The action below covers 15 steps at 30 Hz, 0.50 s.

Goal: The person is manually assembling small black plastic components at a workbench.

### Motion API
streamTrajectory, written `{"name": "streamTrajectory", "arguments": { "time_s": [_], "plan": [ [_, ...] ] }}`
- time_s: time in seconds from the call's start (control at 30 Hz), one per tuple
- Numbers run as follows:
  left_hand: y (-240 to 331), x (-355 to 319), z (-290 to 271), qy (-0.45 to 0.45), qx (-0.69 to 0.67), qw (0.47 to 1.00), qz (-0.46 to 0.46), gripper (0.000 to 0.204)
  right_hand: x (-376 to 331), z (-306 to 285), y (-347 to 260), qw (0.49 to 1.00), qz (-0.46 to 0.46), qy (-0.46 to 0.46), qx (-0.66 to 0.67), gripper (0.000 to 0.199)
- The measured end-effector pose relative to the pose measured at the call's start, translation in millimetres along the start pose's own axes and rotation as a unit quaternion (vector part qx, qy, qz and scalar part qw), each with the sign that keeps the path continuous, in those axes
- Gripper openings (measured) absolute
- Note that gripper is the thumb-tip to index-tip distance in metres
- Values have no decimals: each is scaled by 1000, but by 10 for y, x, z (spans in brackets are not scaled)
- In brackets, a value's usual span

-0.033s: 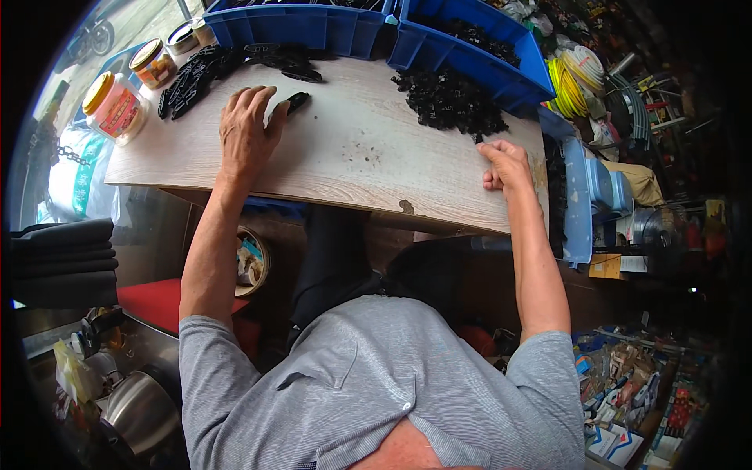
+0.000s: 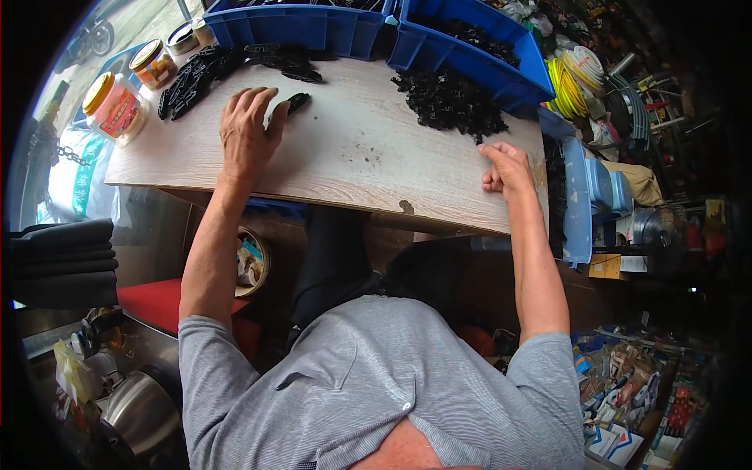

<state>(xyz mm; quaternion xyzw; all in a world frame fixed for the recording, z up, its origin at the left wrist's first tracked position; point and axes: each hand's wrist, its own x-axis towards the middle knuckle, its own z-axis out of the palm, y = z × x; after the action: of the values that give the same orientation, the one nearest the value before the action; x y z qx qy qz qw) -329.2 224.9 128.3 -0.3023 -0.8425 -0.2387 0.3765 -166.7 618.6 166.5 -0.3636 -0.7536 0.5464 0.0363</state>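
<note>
Cluttered workshop shelving is surrounding a pale wooden table [image 2: 352, 157]. Left hand [image 2: 247, 129] is lying flat, fingers spread, fingertips touching a small black part [image 2: 297, 101] — pinning it against the board. Right hand [image 2: 505, 166] is resting curled, fingers loosely folded, just beside a heap of black parts [image 2: 448, 102] spilling near two blue bins [image 2: 470, 59] — within easy reach.

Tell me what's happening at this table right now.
A person sits at a pale wooden table. Their left hand lies flat beside a small black part. Their right hand, loosely curled, rests near a pile of black parts. Blue bins line the far edge, and lidded jars stand at the left.
</note>
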Motion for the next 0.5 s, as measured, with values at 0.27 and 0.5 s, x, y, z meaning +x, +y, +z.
{"name": "streamTrajectory", "arguments": {
  "time_s": [0.27, 0.5],
  "plan": [
    [1572, -265, 363, -116, -487, 849, -167, 36, -377, 212, 57, 971, 26, -122, 202, 19],
    [1974, -75, 611, -193, -571, 769, -212, 22, -492, 451, 131, 957, -35, -168, 233, 23]
  ]
}}
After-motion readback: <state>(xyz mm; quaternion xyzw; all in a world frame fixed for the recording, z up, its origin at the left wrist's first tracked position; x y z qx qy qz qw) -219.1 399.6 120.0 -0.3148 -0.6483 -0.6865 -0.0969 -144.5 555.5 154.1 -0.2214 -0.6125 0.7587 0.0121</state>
